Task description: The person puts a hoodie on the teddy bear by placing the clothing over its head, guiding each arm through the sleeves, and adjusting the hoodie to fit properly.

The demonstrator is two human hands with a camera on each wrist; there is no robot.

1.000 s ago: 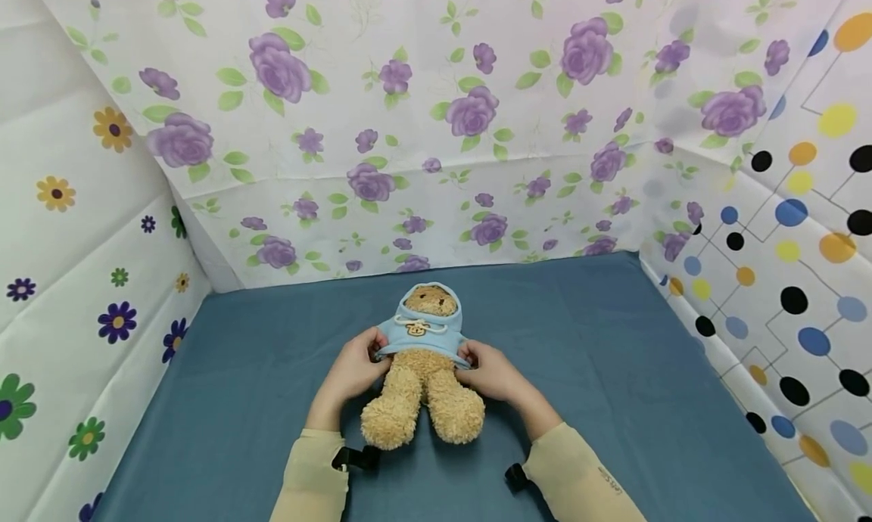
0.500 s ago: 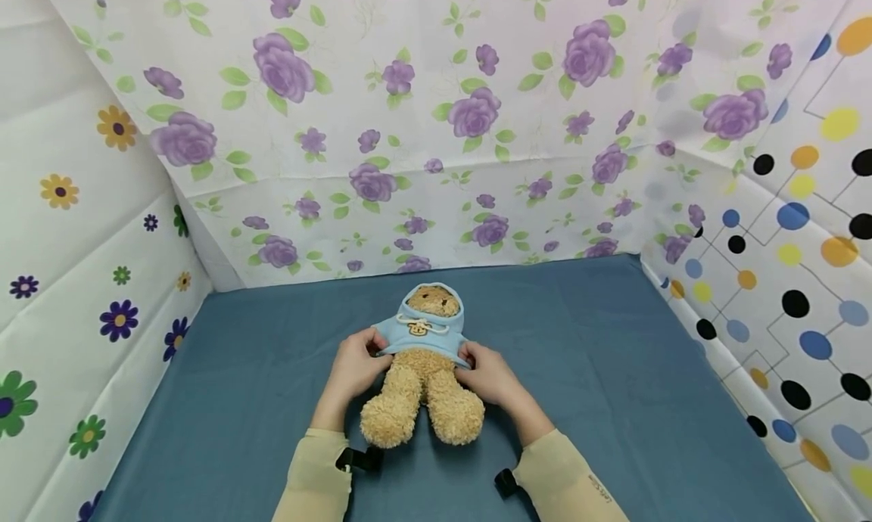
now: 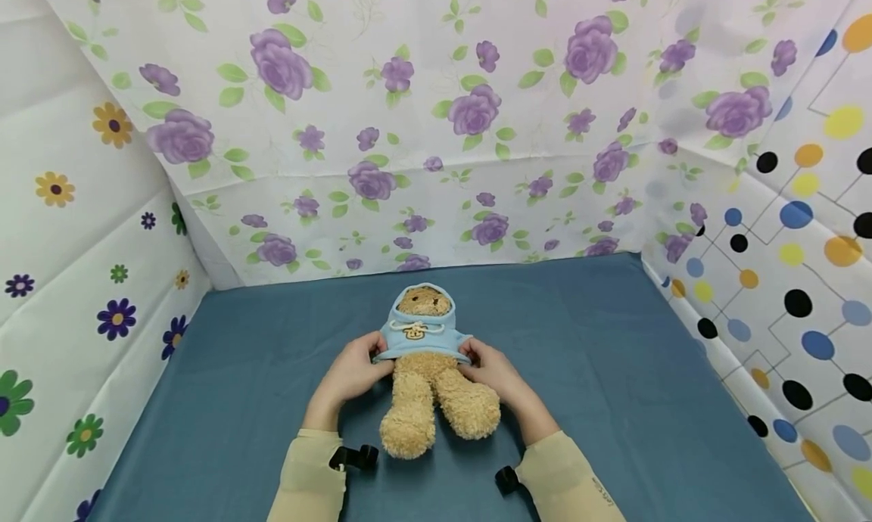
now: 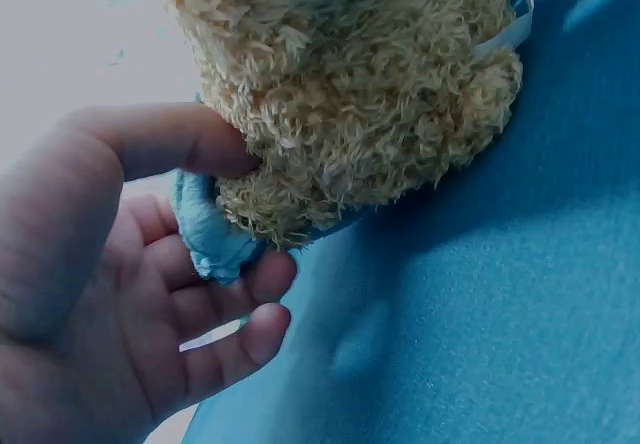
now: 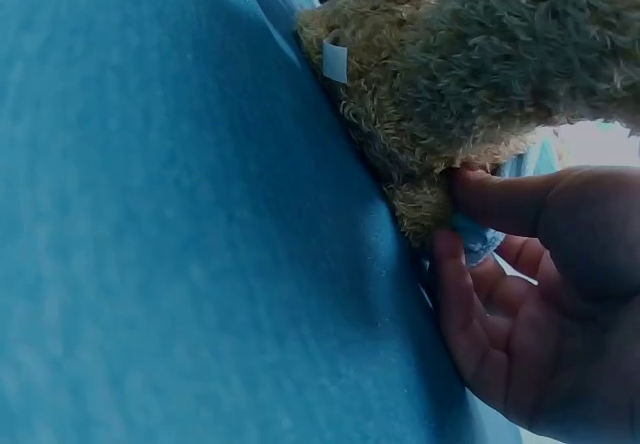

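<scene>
A tan curly-furred teddy bear [image 3: 412, 401] in a light blue hoodie [image 3: 422, 340] lies face up, feet toward me, with the hood round its head. My left hand [image 3: 356, 367] grips its side at the hoodie's hem; in the left wrist view the thumb presses the fur [image 4: 340, 114] and the fingers curl under the blue hem [image 4: 212, 234]. On the opposite side my right hand [image 3: 492, 371] holds the bear the same way, thumb on the fur and fingers behind the hem [image 5: 478, 241]. A small white tag [image 5: 335, 62] sticks out of the fur.
A blue cloth [image 3: 225, 401] covers the table. Flower-patterned sheets [image 3: 409, 128] stand behind and on the left, and a dotted sheet [image 3: 770, 280] on the right. Black straps with small devices [image 3: 357, 457] sit at both wrists.
The bear has tilted between my hands: its head has shifted slightly left, and its feet have swung to the right. Both hands keep their hold in nearly the same place.
</scene>
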